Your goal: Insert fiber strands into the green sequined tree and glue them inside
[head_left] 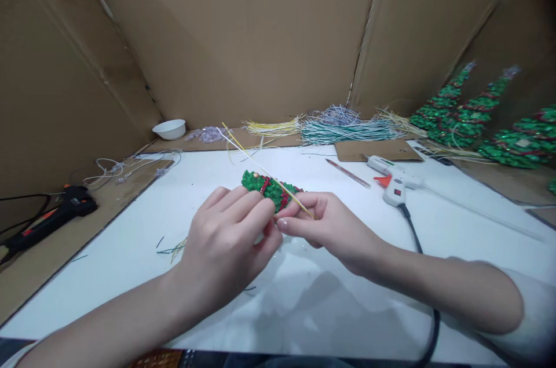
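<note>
Just past my fingers, a small green Christmas tree (270,189) lies on its side, with red bead garland and a gold bead on it. My left hand (234,226) is closed at its near side, knuckles up. The fingertips are hidden, but they appear to grip the tree. Two thin strands of wire (257,164), one white and one yellow, slant across the tree from upper left. Their lower ends are pinched between the fingers of my right hand (319,220). The two hands nearly touch at the thumbs.
A white glue gun (393,185) and a pencil (347,173) lie right. Bundles of wire (351,130) line the back, near a white bowl (169,129). Finished trees (482,104) stand at the right. A black glue gun (52,217) lies left. Cardboard walls (234,37) enclose the table.
</note>
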The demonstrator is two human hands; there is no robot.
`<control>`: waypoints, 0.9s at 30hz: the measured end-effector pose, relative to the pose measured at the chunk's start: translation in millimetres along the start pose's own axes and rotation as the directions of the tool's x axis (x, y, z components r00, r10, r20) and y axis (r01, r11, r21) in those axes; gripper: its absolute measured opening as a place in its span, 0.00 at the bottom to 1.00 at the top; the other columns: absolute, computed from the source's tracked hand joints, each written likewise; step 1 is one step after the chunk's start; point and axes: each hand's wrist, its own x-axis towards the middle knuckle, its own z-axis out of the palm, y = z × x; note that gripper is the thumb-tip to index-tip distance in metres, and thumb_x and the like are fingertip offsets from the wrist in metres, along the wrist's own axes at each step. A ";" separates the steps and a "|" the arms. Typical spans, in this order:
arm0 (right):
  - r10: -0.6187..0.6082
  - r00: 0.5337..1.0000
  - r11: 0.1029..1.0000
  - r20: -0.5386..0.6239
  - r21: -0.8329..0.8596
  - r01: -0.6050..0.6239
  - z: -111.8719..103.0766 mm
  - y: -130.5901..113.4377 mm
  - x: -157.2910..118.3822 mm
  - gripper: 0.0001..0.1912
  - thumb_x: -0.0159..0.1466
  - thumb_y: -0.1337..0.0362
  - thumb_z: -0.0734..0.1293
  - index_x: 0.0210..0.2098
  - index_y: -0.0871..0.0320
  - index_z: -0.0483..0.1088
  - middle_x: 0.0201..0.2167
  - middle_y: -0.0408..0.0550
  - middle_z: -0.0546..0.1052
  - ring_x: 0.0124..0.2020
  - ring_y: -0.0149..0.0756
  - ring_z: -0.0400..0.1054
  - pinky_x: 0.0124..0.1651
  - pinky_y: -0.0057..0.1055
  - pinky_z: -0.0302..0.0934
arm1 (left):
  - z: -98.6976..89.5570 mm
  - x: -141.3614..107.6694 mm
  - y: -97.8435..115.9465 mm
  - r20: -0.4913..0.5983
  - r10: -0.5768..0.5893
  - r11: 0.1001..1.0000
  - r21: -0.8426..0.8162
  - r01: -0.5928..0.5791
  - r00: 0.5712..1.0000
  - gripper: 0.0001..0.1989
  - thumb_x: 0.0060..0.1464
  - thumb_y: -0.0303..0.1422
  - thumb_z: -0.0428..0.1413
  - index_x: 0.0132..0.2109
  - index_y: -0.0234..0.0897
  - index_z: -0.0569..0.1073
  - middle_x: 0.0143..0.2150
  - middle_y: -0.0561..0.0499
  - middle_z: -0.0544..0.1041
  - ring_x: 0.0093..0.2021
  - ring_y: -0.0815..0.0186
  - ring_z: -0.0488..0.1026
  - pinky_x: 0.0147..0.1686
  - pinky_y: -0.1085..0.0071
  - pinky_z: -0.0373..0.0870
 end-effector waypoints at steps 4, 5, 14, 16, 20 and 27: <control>-0.015 0.998 0.998 -0.061 0.053 0.018 -1.0 -2.1 0.3 0.09 0.52 0.60 0.71 0.26 0.59 0.70 0.15 0.34 0.59 0.16 0.20 0.43 0.19 0.23 0.39 | 3.4 -2.6 -8.3 -0.073 -0.103 0.995 -0.023 0.101 0.992 0.07 0.48 0.25 0.52 0.25 0.38 0.64 0.21 0.56 0.67 0.24 0.69 0.64 0.29 0.69 0.59; -0.013 0.998 0.998 -0.056 0.057 0.016 -1.4 -3.1 0.5 0.09 0.52 0.59 0.71 0.27 0.59 0.70 0.15 0.34 0.59 0.16 0.20 0.43 0.18 0.23 0.38 | 3.8 -3.5 -10.9 -0.067 -0.129 0.990 -0.065 0.124 0.989 0.07 0.48 0.24 0.52 0.26 0.38 0.64 0.22 0.56 0.67 0.25 0.69 0.64 0.29 0.69 0.60; 0.031 0.999 0.998 -0.016 0.056 -0.030 -3.8 -3.4 1.0 0.10 0.54 0.59 0.70 0.28 0.58 0.69 0.15 0.33 0.58 0.15 0.20 0.42 0.17 0.23 0.37 | 8.1 -7.5 -16.5 0.001 -0.174 0.930 -0.329 0.165 0.985 0.06 0.50 0.23 0.51 0.28 0.37 0.66 0.25 0.54 0.70 0.27 0.70 0.65 0.31 0.69 0.62; 0.033 0.999 0.998 -0.009 0.047 -0.033 -3.7 -2.8 0.9 0.10 0.54 0.58 0.70 0.28 0.58 0.69 0.15 0.33 0.58 0.16 0.20 0.43 0.17 0.23 0.37 | 9.7 -8.2 -15.7 -0.028 -0.151 0.933 -0.335 0.133 0.988 0.05 0.51 0.23 0.53 0.30 0.37 0.68 0.27 0.54 0.72 0.29 0.69 0.67 0.32 0.69 0.63; 0.043 0.999 0.999 -0.001 0.020 -0.043 -2.7 -0.4 1.3 0.10 0.55 0.57 0.70 0.29 0.57 0.69 0.16 0.34 0.59 0.16 0.20 0.43 0.17 0.23 0.36 | 10.7 -9.3 -14.3 -0.067 -0.118 0.931 -0.353 0.088 0.991 0.05 0.51 0.24 0.55 0.33 0.39 0.71 0.31 0.53 0.75 0.31 0.69 0.70 0.33 0.69 0.64; -0.001 1.000 0.999 0.025 -0.044 0.002 -4.1 4.5 3.3 0.12 0.57 0.55 0.68 0.29 0.59 0.69 0.15 0.34 0.55 0.17 0.21 0.43 0.18 0.23 0.36 | 13.3 -12.8 -18.6 -0.032 -0.023 0.978 -0.209 0.016 0.999 0.04 0.50 0.23 0.54 0.32 0.37 0.68 0.30 0.53 0.74 0.30 0.68 0.67 0.31 0.69 0.61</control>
